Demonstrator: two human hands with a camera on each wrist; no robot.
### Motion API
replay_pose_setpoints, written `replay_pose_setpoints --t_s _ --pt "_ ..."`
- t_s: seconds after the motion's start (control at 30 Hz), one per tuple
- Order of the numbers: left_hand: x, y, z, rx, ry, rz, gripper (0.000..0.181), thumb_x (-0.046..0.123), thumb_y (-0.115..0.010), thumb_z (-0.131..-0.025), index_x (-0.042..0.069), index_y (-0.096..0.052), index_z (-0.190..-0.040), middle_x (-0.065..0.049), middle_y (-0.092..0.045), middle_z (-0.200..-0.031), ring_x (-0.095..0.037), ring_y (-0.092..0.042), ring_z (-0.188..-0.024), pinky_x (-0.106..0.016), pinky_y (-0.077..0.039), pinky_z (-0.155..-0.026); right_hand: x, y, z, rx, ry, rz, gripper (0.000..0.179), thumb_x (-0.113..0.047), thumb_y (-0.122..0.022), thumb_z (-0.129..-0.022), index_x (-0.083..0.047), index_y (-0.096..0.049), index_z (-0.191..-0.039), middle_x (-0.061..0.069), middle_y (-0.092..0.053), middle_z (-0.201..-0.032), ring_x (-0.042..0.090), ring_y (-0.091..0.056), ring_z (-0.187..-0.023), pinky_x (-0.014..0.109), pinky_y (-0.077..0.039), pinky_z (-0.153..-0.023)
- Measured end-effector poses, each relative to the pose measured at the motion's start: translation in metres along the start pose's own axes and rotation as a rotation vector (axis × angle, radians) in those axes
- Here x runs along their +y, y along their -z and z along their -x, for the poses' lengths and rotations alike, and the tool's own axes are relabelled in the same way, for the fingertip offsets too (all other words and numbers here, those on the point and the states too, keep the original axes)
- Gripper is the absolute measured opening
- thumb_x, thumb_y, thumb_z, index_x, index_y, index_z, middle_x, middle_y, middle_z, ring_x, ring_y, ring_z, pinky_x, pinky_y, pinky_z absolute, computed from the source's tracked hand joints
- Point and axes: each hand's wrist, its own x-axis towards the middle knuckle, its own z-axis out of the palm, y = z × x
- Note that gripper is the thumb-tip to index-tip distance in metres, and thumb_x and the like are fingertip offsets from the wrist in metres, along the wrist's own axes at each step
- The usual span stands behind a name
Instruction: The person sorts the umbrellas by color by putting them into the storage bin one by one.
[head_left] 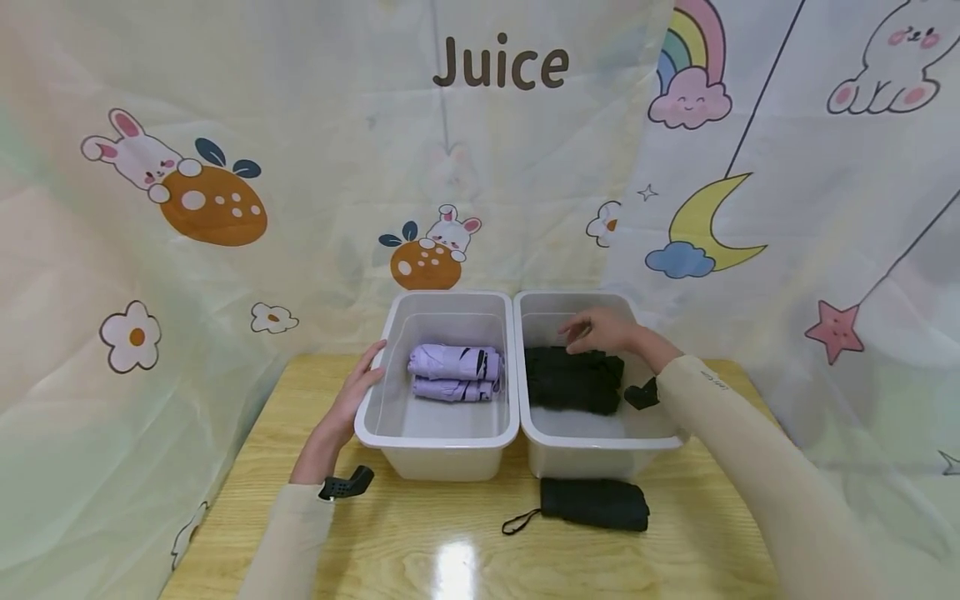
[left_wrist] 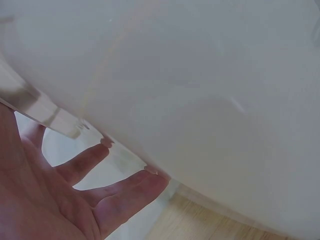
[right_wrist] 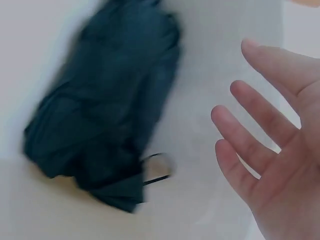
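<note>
Two folded purple umbrellas (head_left: 452,363) lie together in the left white bin (head_left: 435,442). My left hand (head_left: 351,402) touches that bin's left side; in the left wrist view its extended fingertips (left_wrist: 156,181) meet the outer wall below the rim. Inside the right white bin (head_left: 600,442) are folded black umbrellas (head_left: 574,385), lying so close that their number is hard to tell. Over them hovers my right hand (head_left: 604,331), holding nothing. The right wrist view shows its fingers spread, apart from the dark bundle (right_wrist: 110,100), which has a thin wrist loop (right_wrist: 159,178).
A folded black umbrella (head_left: 594,503) with a wrist strap (head_left: 521,522) lies on the wooden table (head_left: 405,542) before the right bin. The two bins stand side by side, rims nearly touching. A printed cloth (head_left: 330,167) hangs behind and around the table.
</note>
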Motion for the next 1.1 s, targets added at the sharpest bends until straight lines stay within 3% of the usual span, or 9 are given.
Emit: replay_pose_setpoints --t_s 0.07,0.23,0.43,0.6,0.73,0.97,1.1 --pt "0.000 0.000 0.001 0.004 0.005 -0.002 0.054 0.028 -0.038 -0.106 0.024 -0.017 -0.156 -0.017 -0.023 -0.155 -0.047 -0.036 -0.129 -0.058 -0.040 -0.096 -0.014 0.009 0.010 0.009 0.024 -0.033 0.040 -0.012 -0.069 -0.091 -0.001 -0.061 -0.128 0.020 -0.064 -0.119 0.034 -0.061 -0.108 0.043 -0.052 -0.084" --pt "-0.001 -0.001 0.003 0.008 0.010 -0.012 0.054 0.029 -0.038 -0.106 0.024 -0.018 -0.156 -0.015 -0.022 -0.156 -0.045 -0.035 -0.130 -0.056 -0.040 -0.096 -0.052 0.021 0.039 0.053 0.106 -0.008 0.035 -0.013 -0.070 -0.091 -0.005 -0.064 -0.125 0.012 -0.066 -0.114 0.029 -0.064 -0.102 0.040 -0.053 -0.082" --pt "-0.001 -0.001 0.003 0.003 0.001 -0.024 0.055 0.031 -0.038 -0.106 0.024 -0.017 -0.156 -0.016 -0.022 -0.155 -0.046 -0.035 -0.129 -0.060 -0.038 -0.097 -0.093 0.020 0.083 0.065 0.231 0.115 0.033 -0.021 -0.071 -0.091 -0.012 -0.067 -0.122 0.000 -0.067 -0.111 0.016 -0.064 -0.095 0.040 -0.051 -0.083" --pt "0.001 -0.001 0.001 -0.007 -0.003 -0.035 0.055 0.032 -0.039 -0.106 0.024 -0.017 -0.156 -0.016 -0.022 -0.156 -0.047 -0.035 -0.129 -0.060 -0.038 -0.097 -0.113 0.014 0.123 0.115 0.285 0.245 0.031 -0.026 -0.072 -0.090 -0.019 -0.068 -0.120 -0.009 -0.066 -0.110 0.012 -0.061 -0.095 0.036 -0.050 -0.077" --pt "0.004 0.001 0.002 -0.004 0.004 -0.040 0.056 0.031 -0.038 -0.106 0.024 -0.016 -0.156 -0.016 -0.022 -0.156 -0.046 -0.034 -0.129 -0.059 -0.038 -0.097 -0.115 0.004 0.149 0.124 0.312 0.265 0.031 -0.027 -0.072 -0.089 -0.022 -0.068 -0.120 -0.013 -0.065 -0.112 0.005 -0.060 -0.093 0.029 -0.050 -0.072" --pt "0.005 0.000 -0.001 -0.004 -0.032 -0.025 0.054 0.030 -0.039 -0.106 0.022 -0.019 -0.156 -0.017 -0.025 -0.154 -0.048 -0.035 -0.127 -0.061 -0.038 -0.096 -0.111 -0.021 0.193 0.084 0.242 0.341 0.027 -0.041 -0.069 -0.090 -0.031 -0.068 -0.114 -0.018 -0.063 -0.110 0.002 -0.058 -0.091 0.030 -0.051 -0.072" --pt "0.002 0.000 0.001 -0.005 -0.020 -0.033 0.055 0.030 -0.039 -0.106 0.021 -0.018 -0.156 -0.017 -0.022 -0.155 -0.046 -0.035 -0.129 -0.061 -0.037 -0.097 -0.100 -0.041 0.209 -0.035 0.118 0.275 0.035 -0.052 -0.067 -0.087 -0.031 -0.067 -0.115 -0.018 -0.061 -0.109 0.004 -0.058 -0.093 0.032 -0.052 -0.074"
